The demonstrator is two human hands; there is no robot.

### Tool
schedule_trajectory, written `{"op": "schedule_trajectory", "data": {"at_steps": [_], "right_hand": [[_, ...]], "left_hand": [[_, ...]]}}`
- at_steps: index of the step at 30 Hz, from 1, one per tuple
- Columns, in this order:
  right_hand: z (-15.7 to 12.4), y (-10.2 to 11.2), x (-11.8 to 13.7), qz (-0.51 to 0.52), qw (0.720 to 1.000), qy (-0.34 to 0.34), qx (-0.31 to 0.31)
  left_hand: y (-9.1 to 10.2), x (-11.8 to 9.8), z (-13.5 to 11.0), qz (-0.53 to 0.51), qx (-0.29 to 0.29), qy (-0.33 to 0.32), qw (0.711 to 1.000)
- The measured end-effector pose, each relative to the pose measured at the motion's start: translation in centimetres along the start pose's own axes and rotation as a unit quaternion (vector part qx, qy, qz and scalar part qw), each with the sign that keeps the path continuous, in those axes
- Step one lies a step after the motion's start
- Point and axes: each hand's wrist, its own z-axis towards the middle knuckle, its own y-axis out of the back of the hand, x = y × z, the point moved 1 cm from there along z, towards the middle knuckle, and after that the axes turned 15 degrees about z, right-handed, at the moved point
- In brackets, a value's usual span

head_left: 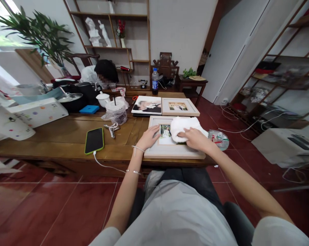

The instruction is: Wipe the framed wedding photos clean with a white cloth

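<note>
A framed photo with a pale wooden frame lies flat at the table's near edge, just in front of my lap. My left hand rests on its left side, fingers stretched out flat toward the small picture in the middle. On the right half, my right hand grips a white cloth and presses it against the frame's surface. The cloth hides the right part of the picture. Behind this frame lie a second picture frame and a photo panel, side by side.
On the wooden table are a charging phone, a metal object, a bagged cup, a blue box and a bottle. A plastic bag sits beyond the right edge. Another person bends low behind the table.
</note>
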Motion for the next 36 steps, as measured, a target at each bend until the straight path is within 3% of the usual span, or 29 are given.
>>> {"op": "schedule_trajectory", "data": {"at_steps": [5,9,16,20,22,25,28,31,34,36], "right_hand": [[-5.2,1.4,5.0,0.018,0.999,0.019,0.033],[-6.2,1.0,6.0,0.035,0.999,0.022,0.016],[-1.7,-1.9,0.9,0.064,0.992,-0.025,-0.103],[2.3,-1.9,-2.7,0.052,0.976,-0.059,-0.205],[4.3,-1.8,-3.8,0.042,0.975,-0.043,-0.216],[6.4,-1.9,-4.0,0.03,0.987,-0.009,-0.157],[6.4,-1.8,-2.8,0.036,0.995,-0.003,-0.089],[3.7,-0.9,-0.9,0.059,0.997,0.025,-0.033],[-0.8,0.4,1.4,0.1,0.992,0.073,0.033],[-3.9,1.2,3.0,0.129,0.988,0.077,0.046]], "left_hand": [[0.2,-0.1,0.0,0.002,0.003,0.001,1.0],[0.2,-0.1,0.0,0.013,0.005,-0.001,1.0],[-0.1,0.3,0.0,0.015,0.005,-0.016,1.0],[-0.1,0.4,0.0,0.022,0.011,-0.012,1.0],[0.0,0.4,0.0,0.023,0.009,-0.013,1.0],[0.1,0.3,-0.1,0.017,0.006,-0.009,1.0],[0.1,0.3,0.0,0.019,0.007,-0.008,1.0],[0.0,0.3,0.0,0.024,0.006,-0.015,1.0],[-0.1,0.3,0.0,0.025,0.003,-0.015,1.0],[-0.1,0.3,0.0,0.025,0.003,-0.013,1.0]]}}
